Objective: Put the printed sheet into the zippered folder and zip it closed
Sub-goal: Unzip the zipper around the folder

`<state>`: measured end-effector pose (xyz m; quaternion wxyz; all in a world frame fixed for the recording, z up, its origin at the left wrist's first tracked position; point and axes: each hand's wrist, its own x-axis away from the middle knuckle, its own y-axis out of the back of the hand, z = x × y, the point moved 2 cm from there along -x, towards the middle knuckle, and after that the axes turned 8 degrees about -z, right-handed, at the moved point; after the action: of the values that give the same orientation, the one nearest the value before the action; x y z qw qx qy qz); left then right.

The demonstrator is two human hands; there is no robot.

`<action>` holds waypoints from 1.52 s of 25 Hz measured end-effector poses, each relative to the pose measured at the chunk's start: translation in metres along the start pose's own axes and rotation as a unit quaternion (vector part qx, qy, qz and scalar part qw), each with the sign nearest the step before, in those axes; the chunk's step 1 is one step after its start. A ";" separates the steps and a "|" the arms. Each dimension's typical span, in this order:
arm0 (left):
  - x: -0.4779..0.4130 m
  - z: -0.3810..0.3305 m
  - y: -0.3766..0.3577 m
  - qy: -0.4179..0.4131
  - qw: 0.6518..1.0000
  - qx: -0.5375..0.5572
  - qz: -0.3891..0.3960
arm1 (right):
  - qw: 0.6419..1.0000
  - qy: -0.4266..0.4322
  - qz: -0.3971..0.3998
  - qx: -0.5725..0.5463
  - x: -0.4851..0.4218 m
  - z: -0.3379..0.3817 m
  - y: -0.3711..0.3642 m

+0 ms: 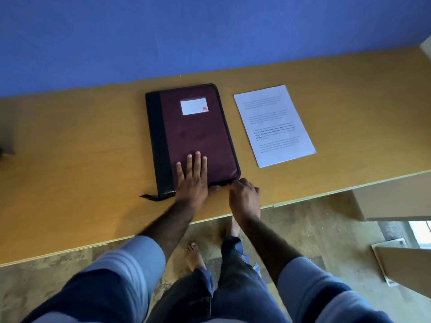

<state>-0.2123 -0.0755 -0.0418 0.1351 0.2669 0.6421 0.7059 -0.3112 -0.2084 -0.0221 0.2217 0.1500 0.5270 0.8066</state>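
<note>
A maroon zippered folder (198,134) with a black spine and a white label lies flat and closed on the wooden table (70,159). My left hand (192,176) presses on its near end with straight fingers. My right hand (245,194) is at the folder's near right corner, fingers curled and pinching at the zipper there; the zipper pull itself is hidden by the fingers. A black strap tab (149,197) sticks out at the near left corner. The printed sheet (274,124) lies flat on the table just right of the folder, apart from both hands.
A blue wall (186,31) runs along the table's far edge. The table's near edge crosses in front of my legs and bare feet. Lower wooden boards (396,259) stand at the right. A dark object (5,151) sits at the left edge.
</note>
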 end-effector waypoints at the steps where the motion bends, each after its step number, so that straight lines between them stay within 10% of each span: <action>1: 0.001 -0.001 0.003 -0.003 1.000 0.008 -0.004 | 1.000 -0.012 -0.007 -0.009 0.003 0.004 -0.001; 6: 0.032 -0.021 0.024 0.046 0.975 0.144 -0.161 | 0.998 -0.050 -0.013 -0.035 0.004 0.001 0.000; 11: 0.034 -0.053 0.019 0.255 0.906 0.336 -0.011 | 0.999 -0.023 -0.006 -0.030 0.004 -0.003 -0.005; 20: 0.032 -0.074 0.018 0.303 0.903 0.302 -0.044 | 0.994 -0.029 0.065 -0.088 -0.013 -0.015 0.000; 28: 0.038 -0.069 0.032 0.261 0.915 0.298 -0.080 | 0.802 -0.401 0.062 -0.438 -0.055 -0.022 -0.003; 38: 0.076 0.029 0.006 0.250 0.938 0.225 -0.084 | 0.788 -0.441 0.077 -0.422 -0.059 -0.012 -0.003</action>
<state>-0.2582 -0.0115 -0.0190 -0.0347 0.0508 0.8172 0.5730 -0.2654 -0.2475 -0.0306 0.4081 0.4212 -0.0347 0.8092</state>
